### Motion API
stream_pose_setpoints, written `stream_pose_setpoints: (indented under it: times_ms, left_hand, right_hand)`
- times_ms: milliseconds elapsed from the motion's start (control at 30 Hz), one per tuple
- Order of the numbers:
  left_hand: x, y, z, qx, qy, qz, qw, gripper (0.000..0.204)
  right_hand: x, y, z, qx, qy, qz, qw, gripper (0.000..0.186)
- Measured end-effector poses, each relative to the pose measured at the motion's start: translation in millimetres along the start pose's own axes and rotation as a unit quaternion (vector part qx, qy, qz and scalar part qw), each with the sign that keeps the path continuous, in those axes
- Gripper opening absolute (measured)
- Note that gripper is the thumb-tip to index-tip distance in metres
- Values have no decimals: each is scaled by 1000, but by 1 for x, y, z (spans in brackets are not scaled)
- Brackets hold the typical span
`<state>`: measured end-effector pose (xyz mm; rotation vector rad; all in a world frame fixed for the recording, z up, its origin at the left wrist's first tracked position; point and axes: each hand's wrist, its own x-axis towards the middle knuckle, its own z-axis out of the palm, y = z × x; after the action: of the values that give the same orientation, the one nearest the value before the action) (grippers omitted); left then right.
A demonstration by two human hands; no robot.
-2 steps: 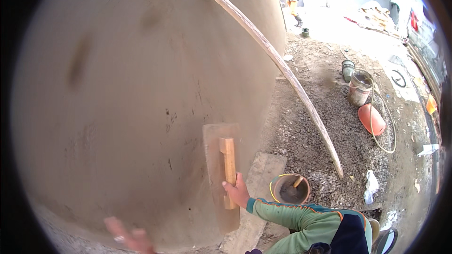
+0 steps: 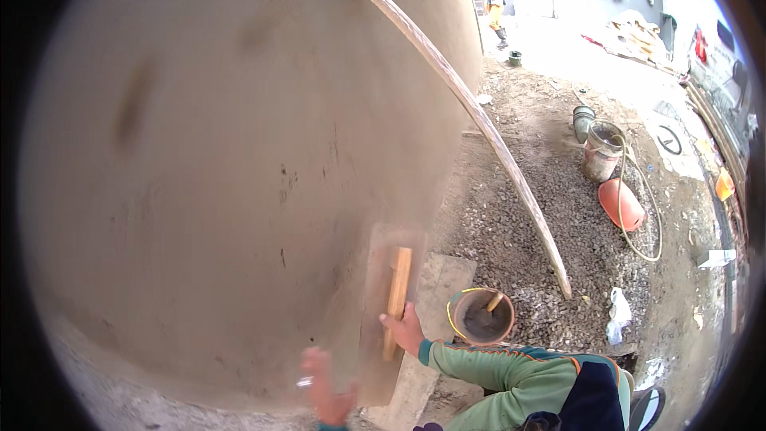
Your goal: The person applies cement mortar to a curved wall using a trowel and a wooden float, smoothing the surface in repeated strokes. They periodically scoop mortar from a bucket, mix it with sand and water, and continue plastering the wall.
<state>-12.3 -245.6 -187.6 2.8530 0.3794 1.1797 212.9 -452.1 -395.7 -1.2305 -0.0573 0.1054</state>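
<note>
My right hand (image 2: 408,330) is closed round the wooden handle (image 2: 398,291) of a plastering float (image 2: 377,303). The float's long, flat rectangular board lies against the grey-brown plastered wall (image 2: 199,191) at its lower right. Lower and to the left, my left hand (image 2: 325,387) is raised near the wall, blurred by motion. Its fingers look apart, with nothing seen in them, and a ring shows on one. Whether it touches the wall I cannot tell. To the right of my right hand stands a bucket (image 2: 455,326) of grey mix, with a wooden tool handle (image 2: 495,302) sticking out.
A long wooden pole (image 2: 487,128) leans against the wall, its foot on the gravel (image 2: 511,223). A board (image 2: 447,279) lies along the wall's base. Farther right are a dirty bucket (image 2: 600,161), an orange basin (image 2: 621,204) and a hose (image 2: 657,231). A person (image 2: 495,4) stands far back.
My left hand has moved right and up, closer to the float. My right hand and the float have shifted slightly right and down in the picture, the handle now tilted more.
</note>
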Motion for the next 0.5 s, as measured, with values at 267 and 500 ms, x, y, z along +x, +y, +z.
stream_pose_setpoints:
  times_ms: [267,500]
  left_hand:
    - [-219,155,175,-118,-240,21,963,67]
    - [-262,111,171,-240,-243,-177,923,48]
  right_hand:
    - [-128,118,-78,-18,26,134,991,42]
    - [-168,62,-74,-198,-367,310,855,35]
